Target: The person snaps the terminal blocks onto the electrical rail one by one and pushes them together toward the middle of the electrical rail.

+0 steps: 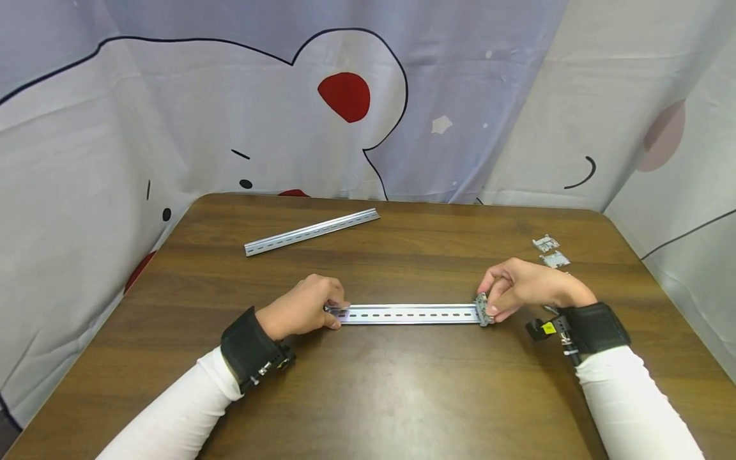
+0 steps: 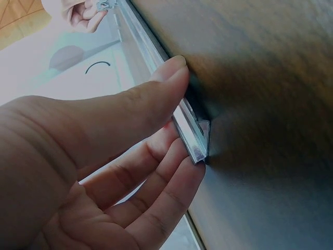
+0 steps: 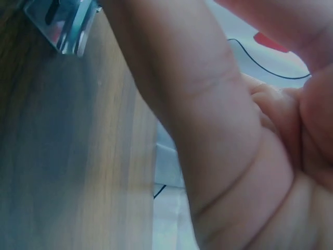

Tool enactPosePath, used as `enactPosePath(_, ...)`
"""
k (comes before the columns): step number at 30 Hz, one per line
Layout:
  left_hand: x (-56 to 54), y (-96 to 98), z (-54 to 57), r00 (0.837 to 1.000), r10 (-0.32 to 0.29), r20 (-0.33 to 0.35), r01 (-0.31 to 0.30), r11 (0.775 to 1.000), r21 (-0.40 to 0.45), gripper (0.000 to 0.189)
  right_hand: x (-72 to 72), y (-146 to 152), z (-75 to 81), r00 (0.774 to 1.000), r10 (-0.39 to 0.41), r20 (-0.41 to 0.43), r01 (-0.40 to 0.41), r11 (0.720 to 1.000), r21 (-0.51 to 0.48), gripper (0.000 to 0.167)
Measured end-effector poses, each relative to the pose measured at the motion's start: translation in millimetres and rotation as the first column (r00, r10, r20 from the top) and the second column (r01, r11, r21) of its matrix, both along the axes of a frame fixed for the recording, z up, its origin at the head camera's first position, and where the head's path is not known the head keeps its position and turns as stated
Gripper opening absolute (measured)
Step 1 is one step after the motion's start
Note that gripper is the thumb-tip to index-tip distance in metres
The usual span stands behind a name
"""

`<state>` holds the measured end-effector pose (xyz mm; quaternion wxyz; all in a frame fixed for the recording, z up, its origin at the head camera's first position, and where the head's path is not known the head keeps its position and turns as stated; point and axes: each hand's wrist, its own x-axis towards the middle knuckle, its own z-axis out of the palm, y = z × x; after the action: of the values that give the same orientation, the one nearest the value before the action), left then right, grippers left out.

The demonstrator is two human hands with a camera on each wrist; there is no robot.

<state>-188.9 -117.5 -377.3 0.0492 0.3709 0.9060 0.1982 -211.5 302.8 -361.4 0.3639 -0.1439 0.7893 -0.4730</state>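
A slotted metal DIN rail [image 1: 408,314] lies crosswise on the table in the head view. At its left end my left hand [image 1: 307,306] grips it, with the thumb on the near edge and fingers on the far edge; the left wrist view shows the rail [image 2: 190,136] between thumb and fingers. My right hand [image 1: 526,286] pinches a small grey terminal block [image 1: 482,310] at the rail's right end. Whether the block is seated on the rail cannot be told. In the right wrist view the rail's end [image 3: 70,34] shows, while the fingertips are out of frame.
A second slotted rail [image 1: 310,232] lies slanted farther back on the wooden table [image 1: 391,390]. Small grey pieces [image 1: 546,243] lie at the right, beyond my right hand. A printed curtain [image 1: 230,108] hangs behind the table.
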Motion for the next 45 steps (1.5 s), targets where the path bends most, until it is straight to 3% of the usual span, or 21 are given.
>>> enactPosePath(9, -1.1, -1.1, 0.0, 1.0, -0.02, 0.006, 0.02, 1.0, 0.012, 0.028, 2.0, -10.0, -2.3, 1.0, -0.024, 0.002, 0.024, 0.999, -0.021, 0.044)
enactPosePath(19, -0.8, -0.6, 0.3, 1.0, -0.003, 0.01, 0.003, 1.0, 0.003, 0.022, 2.8, -23.5, -4.2, 0.999, -0.053, 0.01, 0.054, 0.998, -0.035, 0.044)
enactPosePath(28, -1.0, -0.6, 1.3, 1.0, -0.004, 0.022, 0.004, 1.0, 0.003, 0.027, 6.6, -37.9, -2.1, 0.999, -0.053, -0.007, 0.053, 0.997, -0.051, 0.045)
enactPosePath(45, -2.4, -1.3, -0.9, 1.0, -0.009, 0.012, 0.009, 1.0, 0.01, 0.03, 5.9, -60.1, -12.1, 0.998, -0.056, 0.005, 0.057, 0.992, -0.116, 0.043)
